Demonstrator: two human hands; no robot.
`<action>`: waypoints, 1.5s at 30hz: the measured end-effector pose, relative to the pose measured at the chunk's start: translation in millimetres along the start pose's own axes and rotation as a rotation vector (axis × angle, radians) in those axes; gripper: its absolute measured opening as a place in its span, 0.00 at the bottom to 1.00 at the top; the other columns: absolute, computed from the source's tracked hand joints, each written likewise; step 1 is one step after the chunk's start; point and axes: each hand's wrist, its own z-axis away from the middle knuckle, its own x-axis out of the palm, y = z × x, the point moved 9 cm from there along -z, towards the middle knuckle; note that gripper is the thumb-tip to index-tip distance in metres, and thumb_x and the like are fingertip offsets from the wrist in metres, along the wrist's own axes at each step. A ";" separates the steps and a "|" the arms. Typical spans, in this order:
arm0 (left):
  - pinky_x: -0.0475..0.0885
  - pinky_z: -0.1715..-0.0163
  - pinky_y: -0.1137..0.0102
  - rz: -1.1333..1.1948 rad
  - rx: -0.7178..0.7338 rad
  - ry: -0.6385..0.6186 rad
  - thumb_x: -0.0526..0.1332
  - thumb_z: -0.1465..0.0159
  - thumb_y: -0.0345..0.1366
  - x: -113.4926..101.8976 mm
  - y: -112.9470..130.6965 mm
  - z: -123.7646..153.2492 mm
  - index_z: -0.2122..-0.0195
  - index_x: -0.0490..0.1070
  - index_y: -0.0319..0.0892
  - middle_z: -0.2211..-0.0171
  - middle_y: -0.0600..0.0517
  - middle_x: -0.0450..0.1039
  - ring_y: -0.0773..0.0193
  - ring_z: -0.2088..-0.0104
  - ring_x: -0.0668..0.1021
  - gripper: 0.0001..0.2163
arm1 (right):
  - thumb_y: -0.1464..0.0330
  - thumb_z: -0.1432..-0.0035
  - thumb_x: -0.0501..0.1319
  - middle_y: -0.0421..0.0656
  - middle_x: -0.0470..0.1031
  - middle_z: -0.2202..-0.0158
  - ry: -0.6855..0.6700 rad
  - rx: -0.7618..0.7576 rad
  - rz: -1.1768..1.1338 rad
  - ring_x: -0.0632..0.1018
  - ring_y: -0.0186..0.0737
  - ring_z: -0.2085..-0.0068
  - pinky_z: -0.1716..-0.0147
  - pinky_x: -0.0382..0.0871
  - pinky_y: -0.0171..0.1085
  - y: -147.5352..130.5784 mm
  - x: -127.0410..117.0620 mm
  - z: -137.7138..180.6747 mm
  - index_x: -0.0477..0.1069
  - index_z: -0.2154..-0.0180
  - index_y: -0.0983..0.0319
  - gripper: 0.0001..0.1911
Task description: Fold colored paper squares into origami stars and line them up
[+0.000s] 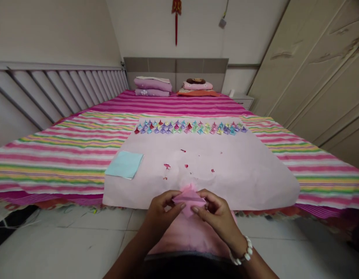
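Observation:
Both my hands hold a partly folded pink paper piece (188, 197) just in front of the bed's near edge. My left hand (160, 211) pinches its left side with thumb and fingers closed. My right hand (216, 213), with a white bead bracelet at the wrist, grips its right side, fingers curled. Beyond them a large pale pink sheet (240, 170) lies on the striped bedspread (66, 155). A row of several small folded paper shapes (191, 127) in many colours lines the sheet's far edge. A light blue paper stack (125, 164) sits at the sheet's left edge.
Small red paper scraps (167, 166) dot the pink sheet. Folded purple bedding (152, 86) and a pink pillow (197, 85) lie at the headboard. A slatted rail (60, 93) runs along the left, wardrobe doors (321, 73) stand right, and white floor tiles (66, 244) lie below.

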 end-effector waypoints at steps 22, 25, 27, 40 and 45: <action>0.69 0.53 0.63 -0.024 0.125 -0.026 0.67 0.46 0.31 -4.9 3.4 6.1 0.52 0.68 0.51 0.43 0.47 0.63 0.54 0.43 0.66 0.21 | 0.62 0.50 0.67 0.39 0.65 0.71 0.001 0.039 -0.053 0.63 0.31 0.75 0.80 0.60 0.30 7.4 1.5 -0.8 0.75 0.71 0.62 0.09; 0.70 0.55 0.64 0.006 0.141 -0.035 0.67 0.46 0.31 -2.7 2.7 5.8 0.52 0.68 0.51 0.43 0.47 0.62 0.55 0.43 0.67 0.20 | 0.63 0.50 0.66 0.39 0.65 0.71 -0.011 0.034 -0.063 0.64 0.30 0.75 0.79 0.60 0.30 6.3 3.1 -0.7 0.76 0.70 0.62 0.09; 0.71 0.57 0.65 0.023 0.142 -0.014 0.66 0.46 0.31 -3.7 1.7 5.0 0.55 0.70 0.48 0.44 0.46 0.63 0.54 0.45 0.69 0.17 | 0.63 0.50 0.67 0.38 0.65 0.72 -0.009 0.037 -0.068 0.63 0.30 0.76 0.79 0.59 0.30 6.6 2.9 -0.5 0.76 0.70 0.62 0.09; 0.71 0.55 0.62 -0.145 0.279 0.080 0.66 0.45 0.28 -5.1 24.9 7.2 0.66 0.70 0.44 0.59 0.49 0.73 0.60 0.56 0.75 0.08 | 0.61 0.51 0.67 0.36 0.64 0.74 -0.001 0.078 -0.032 0.62 0.27 0.78 0.81 0.58 0.29 16.2 2.6 -1.2 0.74 0.71 0.63 0.12; 0.70 0.53 0.62 -0.201 0.298 0.081 0.66 0.45 0.27 -2.2 22.4 8.1 0.68 0.71 0.43 0.54 0.47 0.72 0.58 0.52 0.74 0.07 | 0.61 0.52 0.68 0.37 0.67 0.71 0.013 0.074 -0.034 0.62 0.26 0.80 0.81 0.60 0.29 16.7 -0.4 -0.6 0.75 0.68 0.62 0.12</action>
